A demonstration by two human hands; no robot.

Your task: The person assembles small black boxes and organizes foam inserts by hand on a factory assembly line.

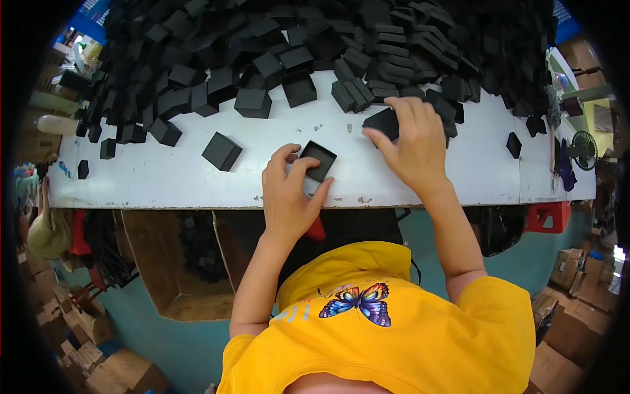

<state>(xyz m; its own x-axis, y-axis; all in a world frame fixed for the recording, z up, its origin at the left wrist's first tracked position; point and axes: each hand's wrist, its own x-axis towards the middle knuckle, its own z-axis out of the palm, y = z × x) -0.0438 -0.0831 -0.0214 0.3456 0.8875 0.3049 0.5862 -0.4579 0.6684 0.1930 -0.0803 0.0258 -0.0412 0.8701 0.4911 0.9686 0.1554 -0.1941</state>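
An open black box (319,161) stands on the white table (374,172), its hollow inside facing up. My left hand (293,190) is around it, with fingers at its left side and inside edge and the thumb by its lower corner. Farther right, my right hand (415,141) has its thumb and fingers about a black piece (383,123) at the edge of the pile. Its palm side is partly hidden. A closed-looking black box (222,152) lies alone to the left of my left hand.
A large heap of black boxes and lids (262,39) covers the far side of the table. Below the table's near edge at left is an open cardboard carton (174,289). A red stool (548,217) and a small fan (583,150) are at the right.
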